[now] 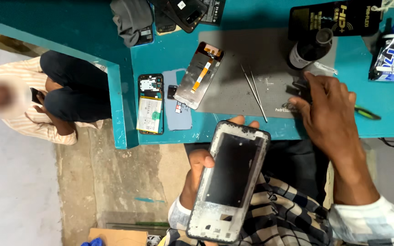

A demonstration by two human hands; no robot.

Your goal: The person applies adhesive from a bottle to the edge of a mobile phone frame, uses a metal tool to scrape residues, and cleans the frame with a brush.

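Observation:
My left hand point(198, 171) holds a bare phone frame point(230, 180) with a dark centre plate, tilted above my lap. My right hand point(327, 109) reaches onto the grey work mat point(233, 91), its fingers resting on a small dark part near a dark bottle point(308, 49). A green-handled tool point(365, 112) sticks out from under that hand. Tweezers point(254, 91) lie on the mat between my hands. A detached screen panel with an orange flex cable point(200, 75) rests at the mat's left edge.
An opened phone showing its battery point(150, 104) lies on the teal table point(169, 50) beside a blue back cover point(178, 116). Several phones and a grey cloth point(131, 18) sit at the back. Another person point(46, 98) sits on the floor at left.

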